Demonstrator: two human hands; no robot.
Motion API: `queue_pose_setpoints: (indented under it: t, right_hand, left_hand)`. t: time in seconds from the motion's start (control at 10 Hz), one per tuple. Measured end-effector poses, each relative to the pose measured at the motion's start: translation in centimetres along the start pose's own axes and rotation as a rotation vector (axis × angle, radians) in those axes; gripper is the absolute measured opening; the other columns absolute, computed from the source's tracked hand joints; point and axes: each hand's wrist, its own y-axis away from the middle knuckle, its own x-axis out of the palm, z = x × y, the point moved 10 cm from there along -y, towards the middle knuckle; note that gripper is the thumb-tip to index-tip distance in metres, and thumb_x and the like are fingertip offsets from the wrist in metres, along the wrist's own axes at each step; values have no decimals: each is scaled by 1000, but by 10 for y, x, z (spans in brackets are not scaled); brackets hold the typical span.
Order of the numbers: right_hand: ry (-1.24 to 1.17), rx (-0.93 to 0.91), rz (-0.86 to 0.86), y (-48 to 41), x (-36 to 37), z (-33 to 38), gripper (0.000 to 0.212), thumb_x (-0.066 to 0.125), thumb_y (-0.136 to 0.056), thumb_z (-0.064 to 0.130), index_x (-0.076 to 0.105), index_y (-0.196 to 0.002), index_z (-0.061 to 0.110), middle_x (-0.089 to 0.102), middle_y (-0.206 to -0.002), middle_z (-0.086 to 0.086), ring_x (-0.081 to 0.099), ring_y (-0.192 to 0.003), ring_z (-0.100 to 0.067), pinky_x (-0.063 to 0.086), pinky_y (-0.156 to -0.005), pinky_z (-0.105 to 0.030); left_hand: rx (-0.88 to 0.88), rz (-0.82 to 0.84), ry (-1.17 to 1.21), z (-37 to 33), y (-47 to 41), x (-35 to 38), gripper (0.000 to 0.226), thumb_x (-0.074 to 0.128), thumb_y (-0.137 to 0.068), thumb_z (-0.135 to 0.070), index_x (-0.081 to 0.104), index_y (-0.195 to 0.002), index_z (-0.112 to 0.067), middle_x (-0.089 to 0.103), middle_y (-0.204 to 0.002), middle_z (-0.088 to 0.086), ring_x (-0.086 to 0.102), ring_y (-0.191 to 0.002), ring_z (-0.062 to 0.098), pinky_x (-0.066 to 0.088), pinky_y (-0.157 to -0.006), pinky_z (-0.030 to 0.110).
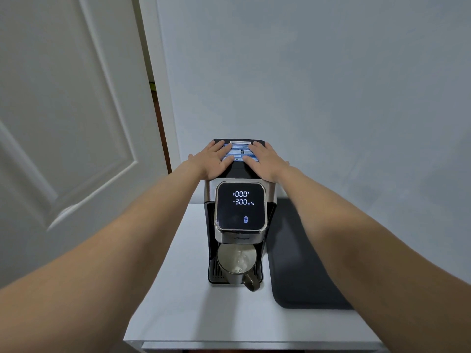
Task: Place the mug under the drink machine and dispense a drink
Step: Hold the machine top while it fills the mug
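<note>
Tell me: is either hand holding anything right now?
Nothing is held. The left hand and right hand lie flat, palms down, on top of the drink machine; the mug sits untouched under it.

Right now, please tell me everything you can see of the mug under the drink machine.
The mug is grey and looks like metal or dull ceramic. It stands upright on the slotted drip tray of the drink machine, directly below the display head. Its mouth is open, and liquid seems to be splashing inside, though this is not certain. The dark loop handle points toward the camera and slightly right, past the tray edge. Neither hand touches it; only the tray does.
</note>
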Motion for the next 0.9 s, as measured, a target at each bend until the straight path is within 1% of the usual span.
queue_pose_setpoints:
  t: [0.1,0.2,0.7,0.9]
  right_hand:
    - [-1,-9,2,0,1,1,61,25,-98,48,13,-153,22,5,-162,7,-5,-150,-20,13,-116,-62]
    - [1,1,-1,0,0,0,61,24,-98,49,12,-152,23,4,-162,9,-5,-150,-18,13,-115,-65]
    - [-14,-14,-6,-2,1,-1,61,26,-99,47,14,-152,21,6,-162,7,-5,-150,-20,13,-116,-62]
    - [-7,-4,-2,-1,0,-1,61,25,-98,48,13,-153,23,5,-162,8,-5,-150,-18,13,-115,-64]
  left_hand:
    - [1,1,-1,0,0,0,60,16,-100,-48,5,-153,-24,3,-164,1,-5,-151,20,11,-120,59]
    - [0,1,-1,0,-1,1,59,16,-100,-48,5,-153,-24,3,-164,0,-5,-151,20,12,-120,59]
    - [5,-1,5,-2,2,-1,59,17,-100,-46,6,-153,-22,3,-164,2,-5,-151,21,10,-121,58]
    - [-1,2,4,-2,3,-1,59,16,-100,-47,5,-153,-24,3,-164,0,-5,-151,19,11,-120,58]
